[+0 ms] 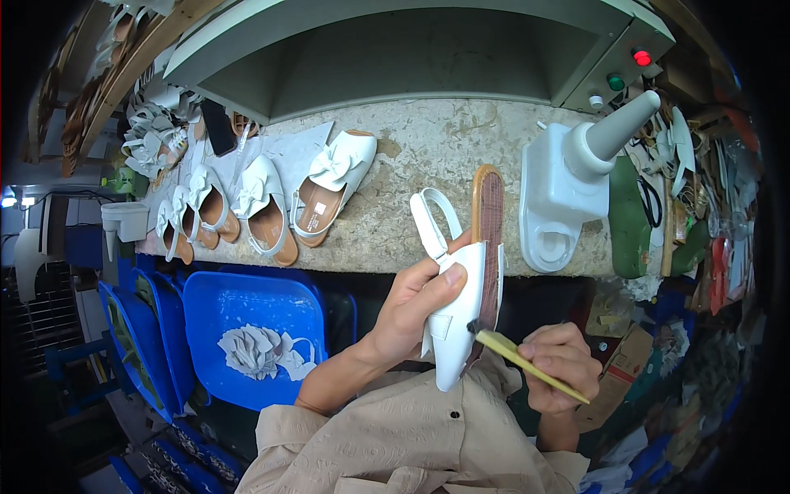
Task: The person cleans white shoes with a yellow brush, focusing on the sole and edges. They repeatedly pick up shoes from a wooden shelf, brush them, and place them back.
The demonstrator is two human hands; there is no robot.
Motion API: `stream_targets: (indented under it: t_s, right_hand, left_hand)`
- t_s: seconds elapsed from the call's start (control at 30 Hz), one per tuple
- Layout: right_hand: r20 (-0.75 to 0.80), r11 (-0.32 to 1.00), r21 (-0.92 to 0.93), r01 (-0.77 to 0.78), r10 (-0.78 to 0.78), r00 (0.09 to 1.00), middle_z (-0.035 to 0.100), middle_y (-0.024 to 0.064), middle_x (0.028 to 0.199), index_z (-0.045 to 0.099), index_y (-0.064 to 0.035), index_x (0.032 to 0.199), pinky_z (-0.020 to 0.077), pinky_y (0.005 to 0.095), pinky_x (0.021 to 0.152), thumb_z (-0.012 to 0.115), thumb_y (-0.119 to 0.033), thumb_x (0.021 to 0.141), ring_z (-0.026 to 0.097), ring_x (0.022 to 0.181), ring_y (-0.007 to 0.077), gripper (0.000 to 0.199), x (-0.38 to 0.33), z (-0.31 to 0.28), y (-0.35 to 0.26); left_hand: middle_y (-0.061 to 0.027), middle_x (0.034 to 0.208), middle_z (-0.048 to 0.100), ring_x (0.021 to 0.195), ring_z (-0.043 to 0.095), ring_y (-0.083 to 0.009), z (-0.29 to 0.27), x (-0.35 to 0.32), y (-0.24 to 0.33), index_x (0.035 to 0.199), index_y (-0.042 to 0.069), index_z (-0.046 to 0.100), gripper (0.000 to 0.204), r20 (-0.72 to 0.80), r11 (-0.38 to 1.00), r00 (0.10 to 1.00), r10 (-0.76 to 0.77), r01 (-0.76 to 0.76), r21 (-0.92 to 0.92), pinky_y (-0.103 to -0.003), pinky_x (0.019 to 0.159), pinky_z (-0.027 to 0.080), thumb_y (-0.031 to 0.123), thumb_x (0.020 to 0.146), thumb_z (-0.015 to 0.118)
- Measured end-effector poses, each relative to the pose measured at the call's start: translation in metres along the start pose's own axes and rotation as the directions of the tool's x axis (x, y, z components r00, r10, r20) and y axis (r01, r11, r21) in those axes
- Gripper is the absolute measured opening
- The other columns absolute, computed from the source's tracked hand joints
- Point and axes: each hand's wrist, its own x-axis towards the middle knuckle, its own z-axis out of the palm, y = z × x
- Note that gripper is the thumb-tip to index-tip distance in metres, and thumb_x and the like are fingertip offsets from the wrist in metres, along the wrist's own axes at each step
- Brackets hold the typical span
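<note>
My left hand is closed around a white sandal, which I hold in front of my body, off the bench. Its reddish-brown underside and tan sole edge show, and the white strap loops out past my fingers. In my right hand is a brush with a flat yellow handle. The brush's dark tip is at the sandal's white upper near the sole; whether it touches cannot be made out. On the bench to the left lie several white sandals with bows, tan insoles facing up.
A white plastic dispenser with a grey cone spout stands on the speckled bench, right of the sandal. A grey hooded machine with a red light spans the back. Below left, a blue plastic chair holds crumpled white pieces.
</note>
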Motion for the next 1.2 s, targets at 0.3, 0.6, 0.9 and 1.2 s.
stream_targets:
  t_s: [0.3, 0.6, 0.9, 1.2]
  right_hand:
    - [0.042, 0.998, -0.048, 0.027, -0.025, 0.999, 0.072, 0.0173, 0.091, 0.068, 0.0019, 0.091, 0.0569, 0.0352, 0.064, 0.073, -0.006, 0.077, 0.065, 0.075, 0.0286, 0.017, 0.017, -0.005, 0.000]
    - [-0.004, 0.993, -0.119, -0.026, 0.026, 1.000, 0.072, 0.0153, 0.091, 0.068, 0.0017, 0.092, 0.0549, 0.0325, 0.063, 0.072, 0.006, 0.071, 0.066, 0.076, 0.0285, 0.022, 0.027, -0.003, 0.003]
    - [-0.046, 0.982, -0.178, -0.064, 0.057, 0.997, 0.071, 0.0155, 0.092, 0.065, 0.0018, 0.100, 0.0547, 0.0339, 0.063, 0.071, 0.004, 0.072, 0.065, 0.073, 0.0285, 0.029, 0.013, 0.007, -0.009]
    - [0.032, 0.964, -0.246, 0.098, -0.093, 0.995, 0.070, 0.0173, 0.097, 0.068, 0.0029, 0.095, 0.0540, 0.0322, 0.062, 0.071, -0.002, 0.075, 0.065, 0.075, 0.0293, 0.020, 0.015, 0.018, -0.006]
  left_hand:
    - [-0.0022, 0.094, 0.062, 0.082, 0.058, -0.0067, 0.005, 0.006, 0.002, 0.132, -0.002, 0.049, 0.045, -0.021, 1.000, 1.000, -0.003, 0.003, -0.029, -0.023, 0.071, 0.046, 0.029, 0.100, 0.046]
    - [-0.0052, 0.106, 0.061, 0.092, 0.058, -0.0096, 0.000, 0.011, -0.005, 0.135, 0.000, 0.046, 0.046, -0.008, 0.999, 0.999, 0.031, -0.032, -0.042, -0.026, 0.080, 0.047, 0.030, 0.101, 0.046]
    - [-0.0028, 0.094, 0.061, 0.077, 0.057, -0.0072, 0.000, 0.018, -0.005, 0.122, 0.002, 0.051, 0.036, -0.023, 0.994, 0.995, 0.096, -0.097, -0.049, -0.023, 0.069, 0.046, 0.030, 0.101, 0.044]
    - [-0.0020, 0.097, 0.061, 0.082, 0.058, -0.0068, -0.001, 0.022, -0.011, 0.136, 0.001, 0.045, 0.043, -0.014, 0.981, 0.991, 0.136, -0.136, -0.137, -0.024, 0.072, 0.047, 0.028, 0.102, 0.045]
